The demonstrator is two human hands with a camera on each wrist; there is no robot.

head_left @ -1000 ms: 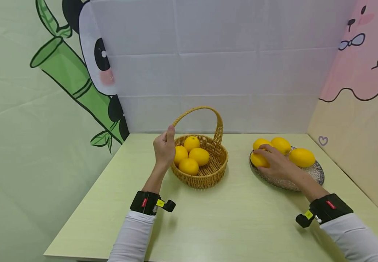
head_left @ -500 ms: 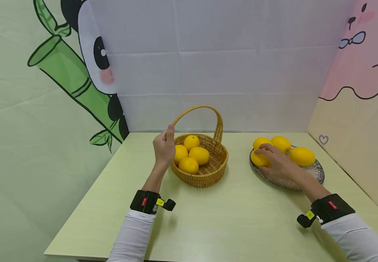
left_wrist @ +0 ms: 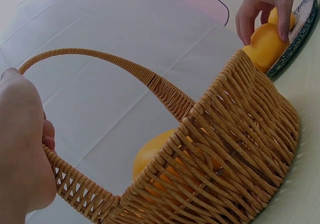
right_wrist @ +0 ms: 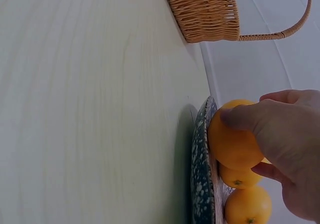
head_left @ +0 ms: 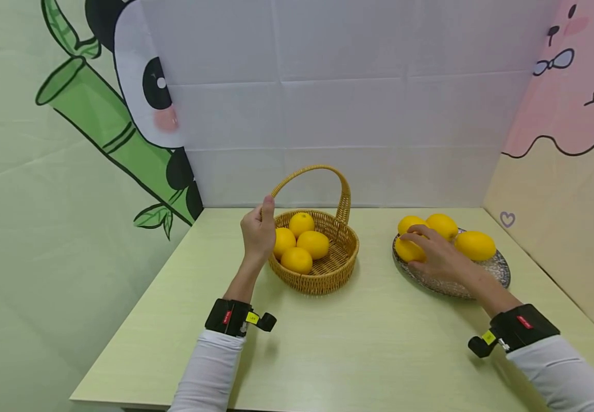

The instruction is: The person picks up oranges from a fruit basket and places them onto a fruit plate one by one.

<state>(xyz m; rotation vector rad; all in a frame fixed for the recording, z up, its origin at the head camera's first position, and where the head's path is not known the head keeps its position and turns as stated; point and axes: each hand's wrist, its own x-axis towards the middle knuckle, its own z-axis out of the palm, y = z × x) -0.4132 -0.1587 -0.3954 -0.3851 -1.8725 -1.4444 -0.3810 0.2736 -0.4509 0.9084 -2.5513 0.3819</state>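
Note:
My left hand grips the left side of the arched handle of a wicker basket. The basket stands on the table with several yellow-orange round fruits, which look like oranges, inside. At the right, my right hand holds an orange at the near left of a patterned plate. In the right wrist view the thumb and fingers close around that orange, which is still over the plate. Part of it hides behind the hand.
More fruits lie on the plate: one at the back, a longer one at the right. The pale table meets a light wall cloth behind. Cloth with cartoon drawings hangs at both sides.
Both hands, the basket and the plate keep nearly the same places. The head view has shifted slightly, and the left cloth drawing sits a little further left.

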